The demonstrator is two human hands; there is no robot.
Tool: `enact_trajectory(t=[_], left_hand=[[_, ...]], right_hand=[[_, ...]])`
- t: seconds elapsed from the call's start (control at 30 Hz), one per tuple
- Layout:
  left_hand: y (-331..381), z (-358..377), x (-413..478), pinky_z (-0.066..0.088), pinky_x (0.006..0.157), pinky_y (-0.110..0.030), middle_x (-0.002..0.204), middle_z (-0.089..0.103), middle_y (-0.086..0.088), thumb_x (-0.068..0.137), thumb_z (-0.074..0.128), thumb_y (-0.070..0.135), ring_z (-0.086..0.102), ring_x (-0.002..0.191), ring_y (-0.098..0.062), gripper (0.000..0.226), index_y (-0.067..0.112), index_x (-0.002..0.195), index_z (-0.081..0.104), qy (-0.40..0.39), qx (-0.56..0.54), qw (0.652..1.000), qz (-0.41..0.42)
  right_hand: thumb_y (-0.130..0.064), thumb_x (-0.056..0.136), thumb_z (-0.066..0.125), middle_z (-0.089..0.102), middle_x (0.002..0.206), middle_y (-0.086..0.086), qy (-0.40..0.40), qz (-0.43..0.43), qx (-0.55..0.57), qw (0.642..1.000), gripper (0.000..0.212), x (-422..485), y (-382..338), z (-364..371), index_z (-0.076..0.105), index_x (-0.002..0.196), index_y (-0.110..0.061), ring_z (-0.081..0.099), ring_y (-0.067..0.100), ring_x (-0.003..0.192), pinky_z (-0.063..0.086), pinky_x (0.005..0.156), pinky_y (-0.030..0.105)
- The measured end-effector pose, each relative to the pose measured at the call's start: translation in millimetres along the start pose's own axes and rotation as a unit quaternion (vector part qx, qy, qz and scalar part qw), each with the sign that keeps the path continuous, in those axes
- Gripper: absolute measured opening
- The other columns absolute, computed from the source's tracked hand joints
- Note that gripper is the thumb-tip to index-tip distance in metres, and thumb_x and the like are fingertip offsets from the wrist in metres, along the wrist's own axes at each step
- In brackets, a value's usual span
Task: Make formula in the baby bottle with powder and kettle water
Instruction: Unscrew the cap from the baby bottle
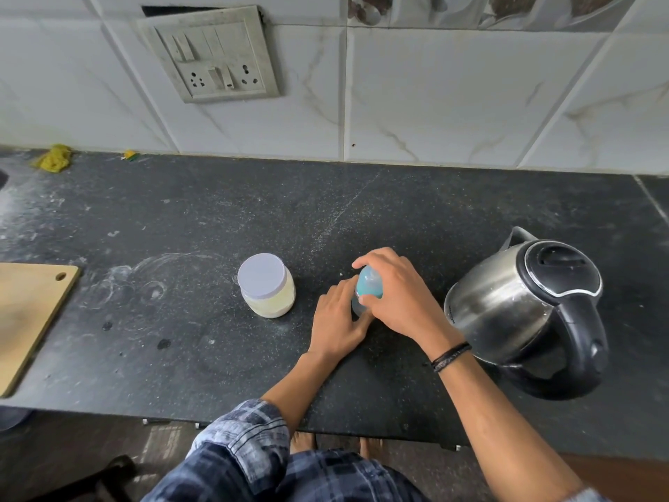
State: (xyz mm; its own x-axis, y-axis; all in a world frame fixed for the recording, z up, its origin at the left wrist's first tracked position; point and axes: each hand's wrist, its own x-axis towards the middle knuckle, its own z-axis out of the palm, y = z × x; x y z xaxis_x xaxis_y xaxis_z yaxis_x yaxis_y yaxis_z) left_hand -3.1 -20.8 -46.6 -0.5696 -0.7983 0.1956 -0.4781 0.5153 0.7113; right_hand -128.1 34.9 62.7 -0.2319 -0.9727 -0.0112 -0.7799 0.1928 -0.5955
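A baby bottle with a blue top [368, 286] stands upright on the dark stone counter [217, 219], mid-right. My left hand [338, 320] wraps around its clear lower body. My right hand [396, 295] grips the blue cap from above and from the right. Most of the bottle is hidden by both hands. To its left stands a clear jar of pale powder [267, 286] with a white lid on. A steel electric kettle [528, 309] with a black lid and handle sits to the right, lid shut.
A wooden cutting board [29, 313] lies at the left counter edge. A yellow cloth [54, 159] and a small scrubber [130, 155] rest against the tiled wall. A switchboard with sockets [213, 54] hangs on the wall above.
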Motion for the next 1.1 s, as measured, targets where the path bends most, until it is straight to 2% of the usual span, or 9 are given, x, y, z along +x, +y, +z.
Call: enact_trajectory(t=[0.1, 0.2, 0.33, 0.4, 0.53, 0.63, 0.73, 0.97, 1.1], left_hand=[[0.1, 0.9, 0.0, 0.044, 0.084, -0.038, 0.114, 0.062, 0.007, 0.089, 0.048, 0.051, 0.053, 0.095, -0.013, 0.053, 0.024, 0.136, 0.052, 0.001, -0.001, 1.000, -0.002], [-1.8, 1.3, 0.1, 0.042, 0.084, -0.036, 0.113, 0.061, 0.007, 0.090, 0.049, 0.055, 0.053, 0.095, -0.014, 0.056, 0.024, 0.136, 0.052, -0.002, 0.003, 1.000, 0.003], [-2.8, 3.3, 0.3, 0.045, 0.083, -0.041, 0.111, 0.062, 0.007, 0.089, 0.052, 0.044, 0.053, 0.094, -0.015, 0.048, 0.025, 0.133, 0.051, 0.003, 0.007, 1.000, -0.002], [-2.9, 3.5, 0.1, 0.043, 0.084, -0.038, 0.111, 0.061, 0.008, 0.089, 0.051, 0.048, 0.053, 0.095, -0.014, 0.050, 0.025, 0.135, 0.051, 0.004, 0.015, 1.000, -0.002], [-3.5, 2.9, -0.3, 0.040, 0.084, -0.036, 0.111, 0.060, 0.009, 0.090, 0.049, 0.054, 0.053, 0.095, -0.013, 0.054, 0.025, 0.136, 0.050, 0.006, 0.019, 1.000, 0.004], [-2.9, 4.4, 0.0, 0.042, 0.084, -0.038, 0.113, 0.061, 0.008, 0.090, 0.049, 0.051, 0.054, 0.096, -0.015, 0.053, 0.025, 0.135, 0.051, 0.007, 0.015, 1.000, -0.001], [-3.8, 4.2, -0.2, 0.040, 0.085, -0.034, 0.115, 0.060, 0.008, 0.091, 0.048, 0.057, 0.053, 0.098, -0.013, 0.056, 0.025, 0.137, 0.050, 0.005, 0.014, 1.000, 0.002], [-3.5, 4.3, 0.1, 0.036, 0.080, -0.032, 0.112, 0.060, 0.009, 0.089, 0.047, 0.053, 0.050, 0.094, -0.011, 0.052, 0.025, 0.133, 0.052, 0.003, 0.015, 1.000, -0.002], [-6.1, 5.5, 0.4, 0.041, 0.083, -0.036, 0.115, 0.060, 0.009, 0.089, 0.050, 0.048, 0.051, 0.096, -0.011, 0.047, 0.025, 0.131, 0.052, 0.001, 0.007, 1.000, -0.006]], right_hand=[[-0.022, 0.085, 0.081, 0.048, 0.133, -0.011, 0.010, 0.003, -0.004, 1.000, 0.054, -0.1, 0.1, -1.3, 0.058, 0.133, -0.028, 0.048, 0.012, 0.116, 0.044, 0.093, 0.025], [-0.015, 0.089, 0.075, 0.052, 0.132, -0.010, 0.005, 0.007, -0.011, 1.000, 0.050, 0.5, 1.4, -0.5, 0.058, 0.134, -0.027, 0.050, 0.014, 0.118, 0.047, 0.096, 0.029], [-0.015, 0.081, 0.082, 0.041, 0.141, -0.010, 0.002, -0.003, 0.014, 1.000, 0.065, 0.5, 4.0, 2.6, 0.055, 0.139, -0.030, 0.037, 0.009, 0.120, 0.035, 0.100, 0.019], [-0.018, 0.084, 0.081, 0.047, 0.137, -0.009, 0.003, 0.008, 0.007, 1.000, 0.062, 1.1, 4.9, 3.6, 0.054, 0.139, -0.030, 0.042, 0.012, 0.120, 0.038, 0.099, 0.022], [-0.004, 0.084, 0.075, 0.049, 0.137, -0.011, -0.009, 0.004, 0.004, 1.000, 0.065, 0.7, 6.9, 4.6, 0.053, 0.139, -0.030, 0.043, 0.012, 0.119, 0.046, 0.099, 0.028], [-0.016, 0.079, 0.084, 0.041, 0.141, -0.011, 0.008, 0.001, 0.004, 1.000, 0.071, 0.7, 8.8, 4.8, 0.053, 0.141, -0.031, 0.038, 0.009, 0.117, 0.039, 0.095, 0.022], [-0.025, 0.084, 0.082, 0.053, 0.129, -0.007, 0.020, 0.019, 0.000, 1.000, 0.058, 2.0, 7.7, 5.8, 0.056, 0.136, -0.030, 0.050, 0.016, 0.114, 0.045, 0.094, 0.029], [-0.004, 0.083, 0.073, 0.054, 0.131, -0.010, -0.016, 0.019, 0.017, 1.000, 0.061, 4.4, 5.7, 7.1, 0.056, 0.136, -0.030, 0.050, 0.015, 0.115, 0.040, 0.090, 0.021], [-0.021, 0.081, 0.083, 0.045, 0.135, -0.009, -0.017, 0.025, 0.005, 1.000, 0.068, 4.5, 7.0, 7.9, 0.052, 0.140, -0.033, 0.046, 0.015, 0.119, 0.041, 0.094, 0.024]])
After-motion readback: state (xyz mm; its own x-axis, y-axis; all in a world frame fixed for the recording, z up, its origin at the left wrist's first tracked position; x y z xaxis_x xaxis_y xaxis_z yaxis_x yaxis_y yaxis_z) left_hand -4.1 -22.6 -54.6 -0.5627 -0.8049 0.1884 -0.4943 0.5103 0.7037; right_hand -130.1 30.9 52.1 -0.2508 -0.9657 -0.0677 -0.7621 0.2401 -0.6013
